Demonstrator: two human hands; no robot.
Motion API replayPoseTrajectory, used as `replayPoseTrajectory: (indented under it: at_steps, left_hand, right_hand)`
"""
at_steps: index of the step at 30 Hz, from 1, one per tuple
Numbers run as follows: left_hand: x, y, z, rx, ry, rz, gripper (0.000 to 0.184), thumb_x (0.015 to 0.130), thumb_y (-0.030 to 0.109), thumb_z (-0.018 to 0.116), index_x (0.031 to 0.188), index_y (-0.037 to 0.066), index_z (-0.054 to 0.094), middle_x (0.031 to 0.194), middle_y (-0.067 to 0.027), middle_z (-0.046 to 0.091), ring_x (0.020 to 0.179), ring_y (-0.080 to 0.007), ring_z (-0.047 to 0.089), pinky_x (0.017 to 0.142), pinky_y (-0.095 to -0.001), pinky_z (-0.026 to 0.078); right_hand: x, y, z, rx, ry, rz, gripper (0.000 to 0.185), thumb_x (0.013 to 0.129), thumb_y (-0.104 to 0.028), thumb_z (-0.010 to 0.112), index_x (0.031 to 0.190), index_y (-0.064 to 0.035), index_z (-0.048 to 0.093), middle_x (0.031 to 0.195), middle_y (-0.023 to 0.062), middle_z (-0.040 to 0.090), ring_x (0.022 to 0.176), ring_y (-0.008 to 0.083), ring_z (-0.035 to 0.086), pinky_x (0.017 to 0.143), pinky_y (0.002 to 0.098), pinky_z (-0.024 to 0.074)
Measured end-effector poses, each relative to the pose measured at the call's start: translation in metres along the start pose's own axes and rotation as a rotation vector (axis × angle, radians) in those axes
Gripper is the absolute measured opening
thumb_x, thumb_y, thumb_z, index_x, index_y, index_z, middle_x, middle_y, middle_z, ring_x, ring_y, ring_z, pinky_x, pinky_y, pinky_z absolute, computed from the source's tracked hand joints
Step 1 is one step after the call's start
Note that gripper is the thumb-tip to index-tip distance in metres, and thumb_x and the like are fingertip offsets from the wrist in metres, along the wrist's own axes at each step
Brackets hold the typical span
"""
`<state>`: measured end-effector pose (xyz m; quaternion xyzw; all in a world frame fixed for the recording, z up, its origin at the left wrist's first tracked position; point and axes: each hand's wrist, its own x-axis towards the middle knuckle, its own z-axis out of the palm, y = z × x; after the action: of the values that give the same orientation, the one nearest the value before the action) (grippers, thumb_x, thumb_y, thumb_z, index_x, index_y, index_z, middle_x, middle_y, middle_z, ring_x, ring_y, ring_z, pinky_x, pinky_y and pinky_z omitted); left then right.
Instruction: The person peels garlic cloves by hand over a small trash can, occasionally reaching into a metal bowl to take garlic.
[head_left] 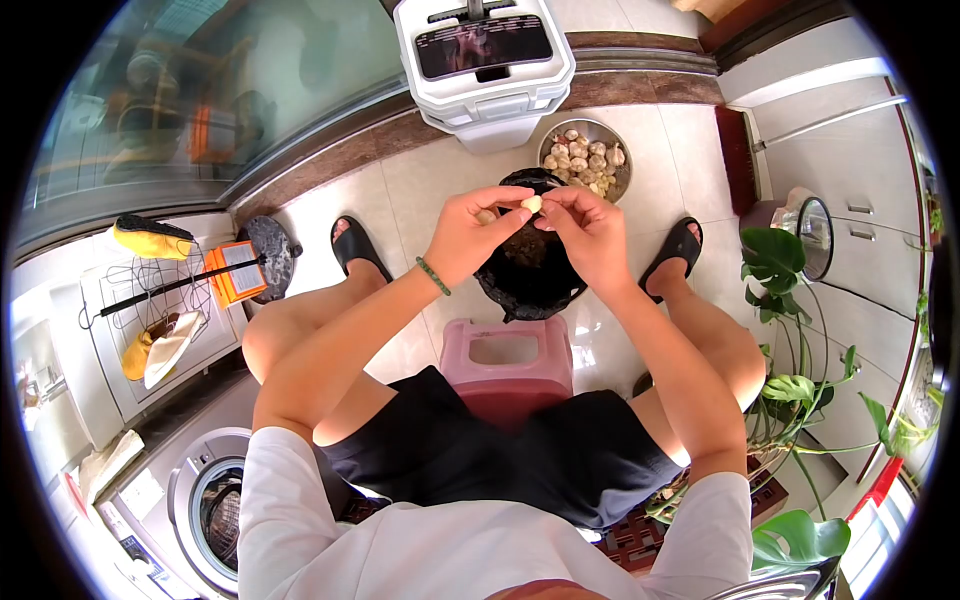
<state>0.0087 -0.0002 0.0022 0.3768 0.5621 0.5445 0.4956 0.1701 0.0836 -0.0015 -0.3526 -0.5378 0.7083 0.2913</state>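
Note:
A pale garlic clove is pinched between the fingertips of my left hand and my right hand, which meet at it. Another pale piece, possibly a second clove, shows among the curled fingers of my left hand. Directly below both hands stands a bin lined with a black bag, with dark scraps inside. Just beyond my right hand, a round metal bowl on the floor holds several whole garlic bulbs and some loose cloves.
A pink plastic stool stands between my legs. A white-and-grey bucket is ahead, by the glass door. Leafy plants and cabinets line the right; a wire rack and washing machine are at left.

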Motion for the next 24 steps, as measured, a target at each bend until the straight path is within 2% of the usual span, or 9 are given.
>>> replayPoseTrajectory:
  at_steps: [2,5,18,21,23,24]
  left_hand:
    - [-0.001,0.005,-0.001,-0.031,-0.017,-0.102,0.026,0.091,0.009,0.066,0.116,0.003,0.067,0.089,0.001,0.067,0.07,-0.002,0.051,0.059,-0.0184,0.041]
    - [0.0,0.005,-0.001,-0.101,-0.026,-0.184,0.026,0.091,0.012,0.066,0.116,0.004,0.067,0.086,0.0027,0.065,0.064,-0.0008,0.047,0.053,-0.0178,0.037]
    - [0.0,0.002,-0.006,-0.232,-0.034,-0.268,0.024,0.092,0.013,0.065,0.114,0.005,0.068,0.074,0.0062,0.059,0.059,-0.0027,0.042,0.052,-0.0196,0.032]
    - [0.002,0.006,-0.008,-0.305,-0.029,-0.317,0.026,0.092,0.013,0.063,0.116,0.004,0.066,0.083,0.003,0.062,0.057,-0.0034,0.042,0.051,-0.0196,0.033]
    - [0.002,0.013,-0.009,-0.544,-0.043,-0.423,0.029,0.094,0.016,0.059,0.12,0.004,0.063,0.094,-0.0004,0.063,0.056,-0.0047,0.041,0.051,-0.0198,0.033]
    - [0.002,0.014,-0.01,-0.544,-0.043,-0.423,0.029,0.094,0.016,0.059,0.12,0.004,0.063,0.094,-0.0004,0.063,0.056,-0.0047,0.041,0.051,-0.0198,0.033]
  right_hand:
    - [0.0,-0.002,0.0,-0.024,0.01,-0.013,0.007,0.092,-0.001,0.059,0.093,0.0043,0.064,0.086,0.0037,0.066,0.076,0.0081,0.064,0.069,0.0213,0.0524]
    - [0.0,-0.002,-0.001,-0.017,-0.005,-0.042,0.006,0.091,0.0,0.06,0.092,0.0042,0.063,0.084,0.003,0.066,0.075,0.0078,0.064,0.067,0.0211,0.0518]
    - [0.003,0.003,-0.006,-0.159,0.055,-0.085,0.005,0.089,0.001,0.061,0.093,0.0038,0.064,0.079,0.002,0.065,0.069,0.0071,0.062,0.063,0.021,0.0504]
    - [0.003,0.005,-0.009,-0.181,0.041,-0.098,0.006,0.088,0.001,0.062,0.092,0.0043,0.064,0.08,0.0026,0.065,0.07,0.0069,0.062,0.064,0.0213,0.0503]
    - [0.002,0.003,-0.008,-0.159,0.011,-0.095,0.007,0.088,0.001,0.061,0.094,0.0051,0.064,0.082,0.0037,0.065,0.072,0.0072,0.062,0.065,0.0212,0.0502]
    - [0.002,0.004,-0.008,-0.159,0.011,-0.095,0.007,0.088,0.001,0.061,0.094,0.0051,0.064,0.082,0.0037,0.065,0.072,0.0072,0.062,0.065,0.0212,0.0502]
